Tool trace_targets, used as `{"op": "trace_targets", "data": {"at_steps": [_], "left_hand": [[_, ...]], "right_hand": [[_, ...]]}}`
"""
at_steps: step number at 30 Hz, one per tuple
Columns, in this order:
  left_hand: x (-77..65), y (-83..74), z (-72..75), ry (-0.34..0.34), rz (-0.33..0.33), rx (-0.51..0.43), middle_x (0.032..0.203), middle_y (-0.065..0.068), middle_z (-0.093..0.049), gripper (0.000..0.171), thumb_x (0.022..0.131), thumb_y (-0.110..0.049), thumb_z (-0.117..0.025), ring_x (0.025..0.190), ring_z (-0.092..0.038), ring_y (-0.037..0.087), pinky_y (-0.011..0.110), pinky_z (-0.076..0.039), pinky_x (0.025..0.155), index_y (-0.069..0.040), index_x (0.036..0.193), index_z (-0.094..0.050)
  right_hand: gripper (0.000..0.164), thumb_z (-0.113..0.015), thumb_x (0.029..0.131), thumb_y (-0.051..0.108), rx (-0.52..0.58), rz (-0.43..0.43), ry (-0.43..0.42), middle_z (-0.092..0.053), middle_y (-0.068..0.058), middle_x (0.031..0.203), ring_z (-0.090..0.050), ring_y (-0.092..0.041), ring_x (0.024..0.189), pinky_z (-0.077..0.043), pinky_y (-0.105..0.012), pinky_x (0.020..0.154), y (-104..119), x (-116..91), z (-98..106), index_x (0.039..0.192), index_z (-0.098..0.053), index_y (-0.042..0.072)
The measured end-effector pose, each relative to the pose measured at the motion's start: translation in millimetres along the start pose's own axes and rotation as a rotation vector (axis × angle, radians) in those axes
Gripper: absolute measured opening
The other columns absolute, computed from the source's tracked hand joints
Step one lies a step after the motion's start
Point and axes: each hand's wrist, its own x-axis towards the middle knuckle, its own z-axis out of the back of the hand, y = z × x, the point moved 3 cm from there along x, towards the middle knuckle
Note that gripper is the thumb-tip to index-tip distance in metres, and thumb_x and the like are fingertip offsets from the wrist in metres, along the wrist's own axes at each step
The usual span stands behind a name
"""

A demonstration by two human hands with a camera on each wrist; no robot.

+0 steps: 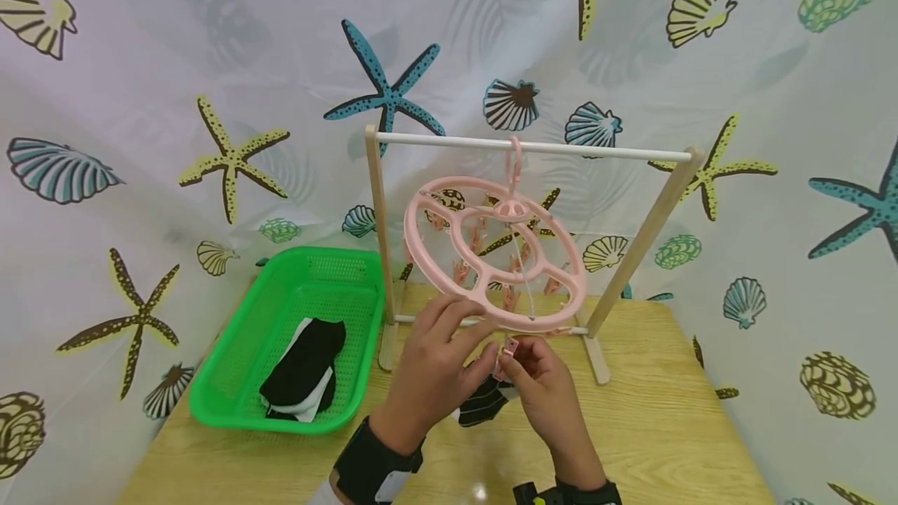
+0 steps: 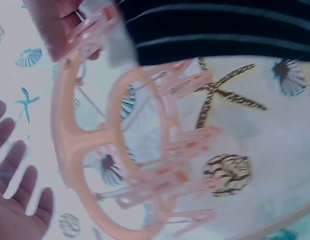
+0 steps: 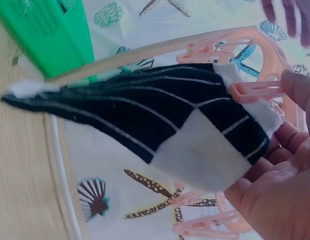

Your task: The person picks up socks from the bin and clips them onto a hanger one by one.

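Observation:
A pink clothespin bites the white cuff of a black sock with white stripes and a white heel. My right hand pinches this clothespin, thumb on its near side and fingers behind the sock's cuff. The sock hangs down below the front rim of a round pink drying hanger. My left hand is beside it to the left, its fingers spread and relaxed; the left wrist view shows these fingers apart from the hanger, holding nothing.
The hanger hooks over the white bar of a wooden-legged stand, with several other clothespins dangling from it. Left of the stand, a green basket holds black and white socks. A shell-patterned cloth hangs behind the wooden table.

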Motion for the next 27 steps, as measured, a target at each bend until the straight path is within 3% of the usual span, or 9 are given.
{"op": "trace_targets", "data": {"at_steps": [4,9,12,19,24,27], "left_hand": [[11.9,-1.1,-5.6,0.117,0.035,0.056,0.12,0.009,-0.061,0.032,0.082,-0.027,-0.082,0.12,-0.051,0.031,0.047,-0.04,0.104,-0.014,0.11,-0.075],[15.2,1.1,-11.9,0.224,0.166,0.03,0.124,0.009,-0.061,0.033,0.088,-0.029,-0.077,0.125,-0.048,0.031,0.05,-0.037,0.107,-0.016,0.118,-0.073],[16.3,0.7,-11.4,0.239,0.193,0.021,0.121,0.008,-0.062,0.033,0.089,-0.028,-0.076,0.12,-0.05,0.03,0.047,-0.04,0.102,-0.016,0.119,-0.073],[17.3,-7.7,-11.1,0.247,0.156,0.175,0.117,0.014,-0.062,0.025,0.089,-0.018,-0.075,0.114,-0.053,0.036,0.05,-0.045,0.098,-0.01,0.112,-0.071],[17.0,-10.7,-14.6,0.27,0.176,0.171,0.119,0.013,-0.061,0.039,0.086,-0.017,-0.078,0.12,-0.052,0.036,0.051,-0.043,0.102,-0.014,0.124,-0.069],[16.6,-10.6,-14.9,0.291,0.181,0.166,0.121,0.01,-0.061,0.039,0.087,-0.018,-0.078,0.121,-0.051,0.034,0.051,-0.042,0.102,-0.016,0.124,-0.07]], "right_hand": [[0.018,-0.068,0.095,0.012,-0.116,-0.004,-0.014,-0.065,-0.008,0.098,-0.064,-0.018,0.087,-0.052,-0.029,0.072,1.6,-0.8,0.1,0.111,-0.064,0.006],[0.019,-0.068,0.096,0.015,-0.137,0.013,-0.02,-0.066,-0.006,0.097,-0.063,-0.017,0.087,-0.052,-0.029,0.073,2.6,-1.0,0.0,0.112,-0.064,0.006],[0.02,-0.069,0.095,0.018,-0.135,0.016,-0.022,-0.067,-0.006,0.096,-0.064,-0.016,0.087,-0.052,-0.029,0.074,2.8,-0.2,-1.0,0.112,-0.064,0.007],[0.015,-0.072,0.091,0.009,-0.155,-0.012,-0.03,-0.066,-0.007,0.091,-0.064,-0.018,0.083,-0.053,-0.028,0.071,4.9,1.7,-6.7,0.105,-0.066,0.006],[0.014,-0.073,0.091,0.009,-0.184,0.007,-0.027,-0.066,-0.004,0.089,-0.063,-0.017,0.08,-0.051,-0.028,0.069,7.2,0.6,-8.7,0.104,-0.067,0.009],[0.015,-0.072,0.091,0.009,-0.18,0.01,-0.026,-0.065,-0.004,0.089,-0.062,-0.017,0.078,-0.051,-0.028,0.068,8.1,0.2,-8.5,0.105,-0.067,0.009]]}}
